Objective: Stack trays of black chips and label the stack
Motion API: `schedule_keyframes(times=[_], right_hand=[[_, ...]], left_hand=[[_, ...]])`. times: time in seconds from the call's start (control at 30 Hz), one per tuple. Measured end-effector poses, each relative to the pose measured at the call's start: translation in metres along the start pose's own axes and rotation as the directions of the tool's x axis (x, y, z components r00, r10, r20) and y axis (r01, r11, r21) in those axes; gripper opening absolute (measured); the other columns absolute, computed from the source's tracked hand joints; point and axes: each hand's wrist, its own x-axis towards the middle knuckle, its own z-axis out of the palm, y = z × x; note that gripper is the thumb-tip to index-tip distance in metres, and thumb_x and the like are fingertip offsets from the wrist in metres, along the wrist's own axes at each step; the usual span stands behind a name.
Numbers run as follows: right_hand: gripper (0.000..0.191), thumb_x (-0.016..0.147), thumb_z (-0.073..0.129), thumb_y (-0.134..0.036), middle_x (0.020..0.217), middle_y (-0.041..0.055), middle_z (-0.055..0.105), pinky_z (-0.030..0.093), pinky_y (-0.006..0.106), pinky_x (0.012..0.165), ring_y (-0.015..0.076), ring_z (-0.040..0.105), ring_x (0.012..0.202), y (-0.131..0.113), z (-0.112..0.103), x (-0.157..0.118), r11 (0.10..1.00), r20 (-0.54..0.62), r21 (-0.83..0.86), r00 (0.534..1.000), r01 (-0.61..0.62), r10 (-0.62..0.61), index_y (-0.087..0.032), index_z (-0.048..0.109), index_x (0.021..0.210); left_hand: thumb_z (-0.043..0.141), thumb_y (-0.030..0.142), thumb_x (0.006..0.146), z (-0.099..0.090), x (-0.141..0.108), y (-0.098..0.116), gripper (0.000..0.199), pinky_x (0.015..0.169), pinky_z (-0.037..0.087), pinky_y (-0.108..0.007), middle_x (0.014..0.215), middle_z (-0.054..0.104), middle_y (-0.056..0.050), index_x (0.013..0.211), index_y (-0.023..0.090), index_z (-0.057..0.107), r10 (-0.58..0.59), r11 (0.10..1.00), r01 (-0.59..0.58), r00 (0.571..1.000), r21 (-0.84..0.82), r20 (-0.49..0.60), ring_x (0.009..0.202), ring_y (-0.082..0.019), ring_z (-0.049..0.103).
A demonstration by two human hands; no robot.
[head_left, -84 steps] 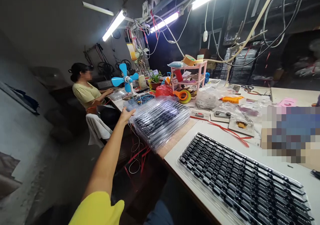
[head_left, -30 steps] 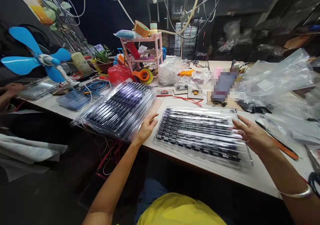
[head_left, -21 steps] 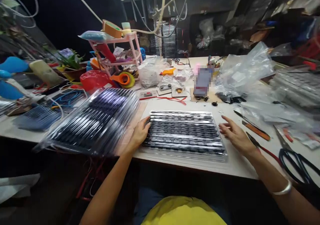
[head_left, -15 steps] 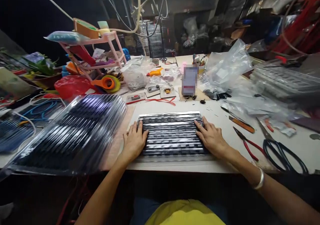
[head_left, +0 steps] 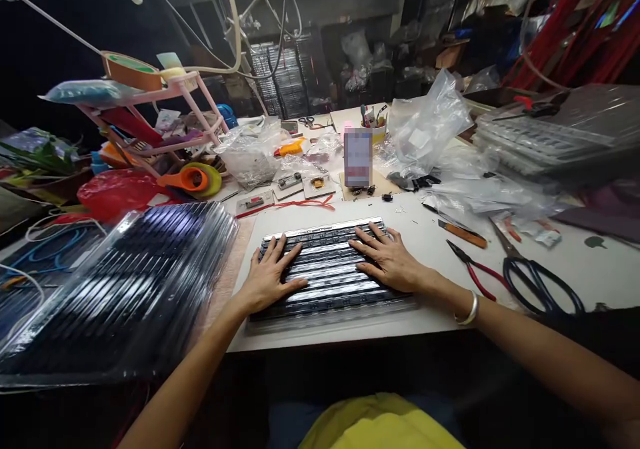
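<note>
A clear plastic tray lies flat on the white table in front of me, filled with rows of dark, shiny strips. My left hand rests on the left part of the strips, fingers spread. On their right part lies my right hand, its fingers also stretched apart. A bracelet circles my right wrist. To the left stands a stack of similar clear trays with dark strips in them.
Red-handled pliers, large scissors and an orange-handled cutter lie at the right. Behind the tray are a propped phone, red strips and plastic bags. A pink rack stands back left.
Both hands have moved inward from the tray's side edges onto the strips, fingers spread wider. The tray now sits slightly turned. The whole view has shifted and tilted.
</note>
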Motion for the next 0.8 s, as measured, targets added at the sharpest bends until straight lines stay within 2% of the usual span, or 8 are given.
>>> schedule_keyframes(times=[0.13,0.23,0.37,0.47,0.53,0.63,0.73,0.8], right_hand=[[0.048,0.098,0.027,-0.033,0.151,0.0165,0.021,0.034,0.053,0.103,0.0324,0.021,0.139,-0.003,0.005,-0.033,0.993,-0.082,0.049,0.990,-0.108,0.112,-0.014,0.039,0.141],[0.046,0.096,0.029,-0.024,0.149,0.0192,0.028,0.038,0.049,0.103,0.0284,0.031,0.135,-0.009,0.003,-0.069,0.990,-0.151,0.109,0.982,-0.094,0.110,-0.011,0.040,0.139],[0.048,0.094,0.036,-0.020,0.148,0.0087,0.033,0.040,0.043,0.104,0.0238,0.034,0.134,-0.006,-0.018,-0.126,0.965,-0.057,0.257,0.996,-0.053,0.070,-0.025,0.038,0.141],[0.061,0.091,0.039,-0.014,0.153,0.0051,0.024,0.040,0.042,0.104,0.0232,0.029,0.136,0.002,-0.027,-0.155,0.968,0.075,0.251,0.996,0.025,-0.045,-0.031,0.024,0.147],[0.068,0.087,0.039,-0.009,0.154,0.0066,0.019,0.039,0.044,0.104,0.0246,0.025,0.138,0.007,-0.023,-0.160,0.983,0.083,0.167,0.992,0.080,-0.095,-0.030,0.018,0.148],[0.068,0.086,0.037,-0.006,0.151,0.0116,0.026,0.040,0.047,0.102,0.0253,0.027,0.137,0.011,-0.012,-0.152,0.989,-0.082,0.061,0.988,0.133,-0.128,-0.025,0.017,0.148],[0.060,0.090,0.039,-0.011,0.143,0.0156,0.041,0.043,0.043,0.099,0.0247,0.038,0.132,0.016,-0.014,-0.138,0.965,-0.237,0.061,0.943,0.256,-0.235,-0.020,0.025,0.147],[0.047,0.093,0.037,-0.016,0.135,0.0126,0.052,0.046,0.039,0.096,0.0224,0.050,0.122,0.018,-0.025,-0.129,0.954,-0.286,0.120,0.930,0.274,-0.231,-0.021,0.039,0.140]], left_hand=[[0.032,0.050,0.092,0.011,-0.036,-0.019,0.064,0.110,0.023,-0.049,0.152,0.021,-0.017,0.145,0.014,0.026,-0.174,0.967,0.151,0.980,-0.207,-0.095,0.140,-0.027,0.018],[0.026,0.040,0.095,0.017,-0.073,-0.016,0.056,0.110,0.024,-0.049,0.146,0.037,-0.014,0.144,0.015,0.028,-0.211,0.956,0.173,0.966,-0.236,-0.149,0.136,-0.024,0.031],[0.031,0.025,0.094,0.009,-0.123,-0.003,0.050,0.107,0.033,-0.045,0.141,0.045,-0.003,0.144,0.030,0.029,-0.044,0.987,0.028,0.994,-0.160,-0.098,0.129,-0.021,0.042],[0.032,0.007,0.087,0.011,-0.151,0.003,0.068,0.105,0.036,-0.043,0.143,0.042,-0.001,0.146,0.036,0.015,0.101,0.994,-0.102,0.993,-0.026,-0.056,0.131,-0.020,0.040],[0.031,0.002,0.082,0.022,-0.158,0.005,0.076,0.106,0.033,-0.047,0.145,0.039,-0.004,0.147,0.033,0.008,0.117,0.990,-0.108,0.987,0.086,-0.114,0.133,-0.023,0.035],[0.029,0.002,0.083,0.042,-0.155,0.006,0.075,0.107,0.028,-0.052,0.142,0.044,-0.007,0.148,0.032,0.007,0.111,0.989,-0.075,0.945,0.127,-0.308,0.133,-0.026,0.035],[0.031,0.009,0.087,0.046,-0.147,0.003,0.066,0.103,0.034,-0.047,0.134,0.055,-0.001,0.145,0.039,0.020,0.095,0.993,-0.114,0.882,-0.014,-0.462,0.123,-0.024,0.051],[0.034,0.017,0.088,0.034,-0.138,0.000,0.055,0.097,0.039,-0.044,0.126,0.061,0.001,0.139,0.040,0.037,0.069,0.987,-0.135,0.847,-0.088,-0.527,0.112,-0.024,0.059]])
